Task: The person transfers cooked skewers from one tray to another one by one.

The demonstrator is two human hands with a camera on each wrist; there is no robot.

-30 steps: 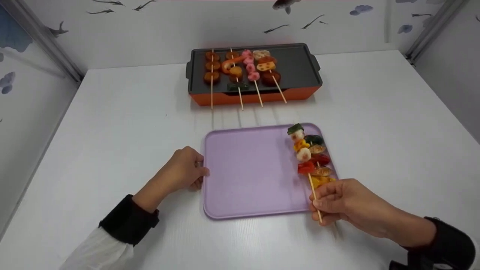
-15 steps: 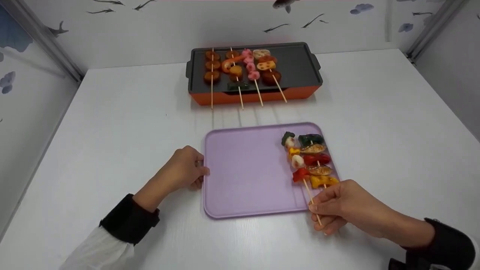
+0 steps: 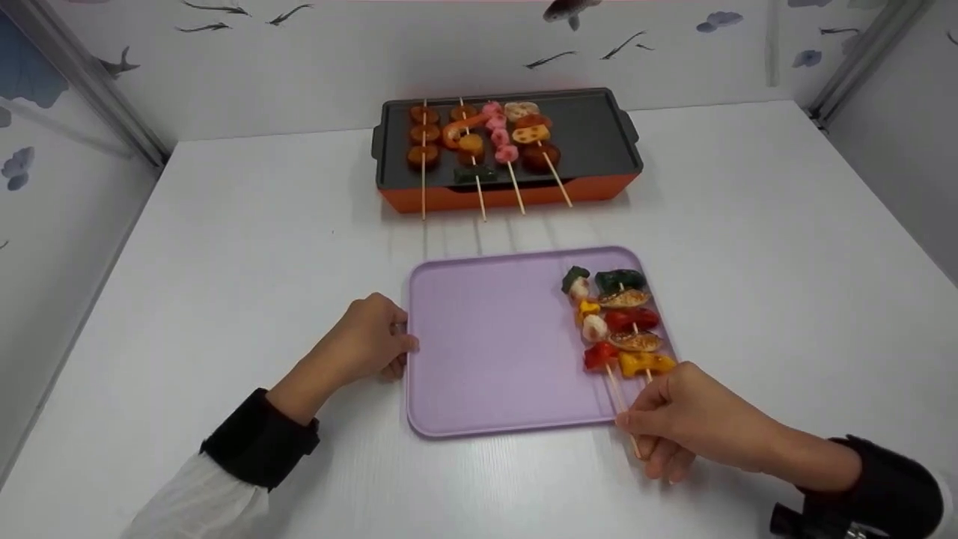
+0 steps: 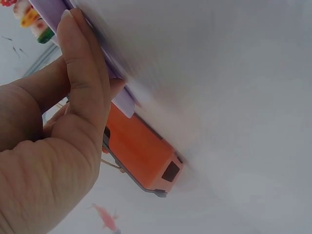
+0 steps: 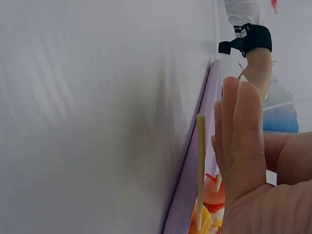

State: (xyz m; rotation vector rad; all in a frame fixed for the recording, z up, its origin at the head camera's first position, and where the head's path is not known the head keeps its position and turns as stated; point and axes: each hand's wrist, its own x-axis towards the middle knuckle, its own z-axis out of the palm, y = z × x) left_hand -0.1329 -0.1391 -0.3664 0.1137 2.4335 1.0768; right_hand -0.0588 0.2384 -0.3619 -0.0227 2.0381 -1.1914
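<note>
My left hand (image 3: 367,337) grips the left edge of a light purple tray (image 3: 494,344), its thumb over the rim. Two toy vegetable skewers lie on the tray's right side. The left skewer (image 3: 596,329) carries green, white, yellow and red pieces; the right skewer (image 3: 632,320) has dark green, brown-seared, red and yellow pieces. My right hand (image 3: 696,419) is at the tray's front right corner, around the left skewer's stick, thumb and fingers spread apart. In the right wrist view its fingers (image 5: 247,126) are straight, and a bare wooden stick (image 5: 201,165) extends past the tray's rim.
Behind the tray stands an orange toy grill (image 3: 509,196) with a dark top plate (image 3: 599,135). Several skewers lie on it, their sticks overhanging the front. A white table (image 3: 239,217) and patterned walls (image 3: 337,67) surround these things.
The left vegetable skewer has come down onto the tray beside the other. My right hand has loosened, its fingers moving away from the stick. My left hand has stayed at the tray's edge.
</note>
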